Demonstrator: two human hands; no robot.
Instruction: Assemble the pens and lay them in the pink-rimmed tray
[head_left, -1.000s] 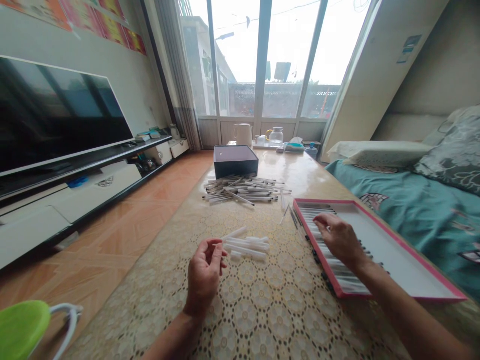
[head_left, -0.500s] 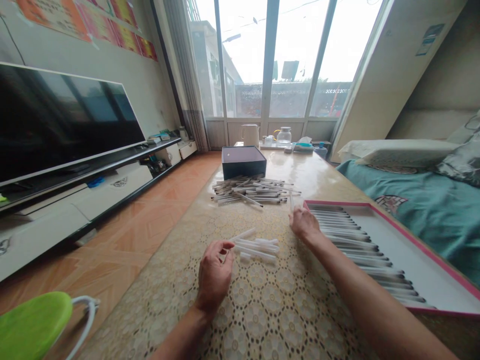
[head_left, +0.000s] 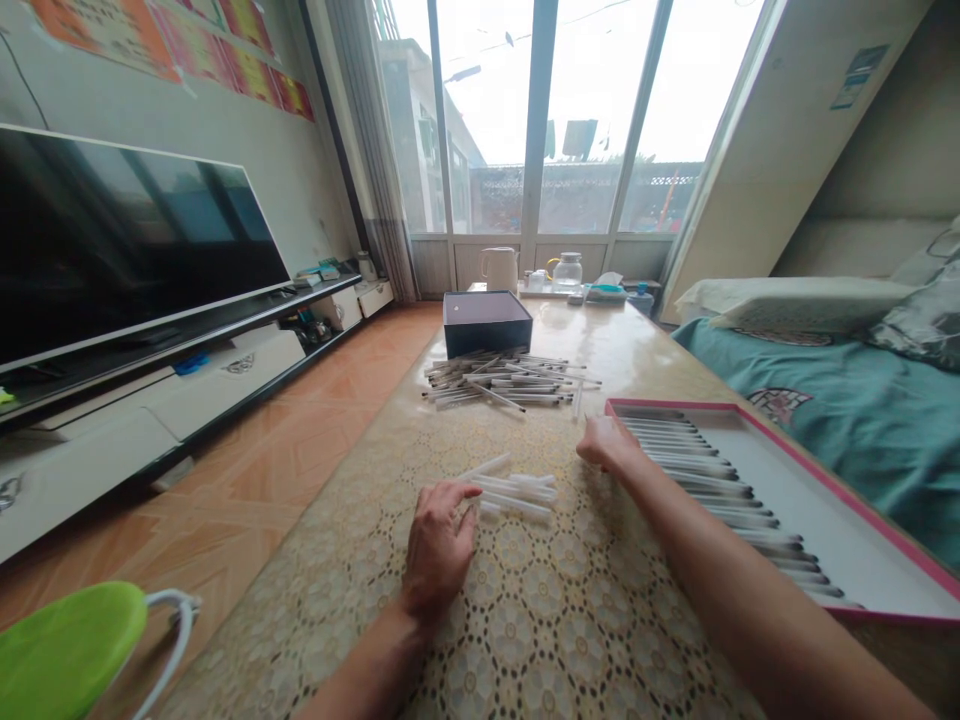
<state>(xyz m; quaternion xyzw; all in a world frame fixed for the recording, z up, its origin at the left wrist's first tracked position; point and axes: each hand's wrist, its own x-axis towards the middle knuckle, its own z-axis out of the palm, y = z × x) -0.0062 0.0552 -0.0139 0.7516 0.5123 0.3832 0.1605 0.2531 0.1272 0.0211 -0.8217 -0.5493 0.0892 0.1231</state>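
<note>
My left hand (head_left: 441,545) rests over the near end of a small heap of translucent white plastic tubes (head_left: 517,492). Its thumb and forefinger are apart, with nothing visibly held. Farther right, my right hand (head_left: 609,442) is closed beside the left corner of a pink-rimmed box (head_left: 795,470). A slim whitish tube (head_left: 577,400) shows just beyond its fingers; whether they grip it is unclear. Inside the box lie several pens (head_left: 720,490) in a row, dark-tipped and side by side. A larger loose pile of dark-ended pens (head_left: 502,382) lies at the middle of the table.
A dark box (head_left: 487,325) stands behind the loose pile. At the far end are a kettle (head_left: 499,270), a glass jug (head_left: 568,272) and tissues (head_left: 606,290). A green stool (head_left: 67,645) is at lower left. The patterned table (head_left: 360,590) runs toward the window.
My left hand has shifted slightly right, and its fingers have spread over the white tubes. My right hand has dropped slightly nearer to me. The slim tube beyond it shows a little farther left.
</note>
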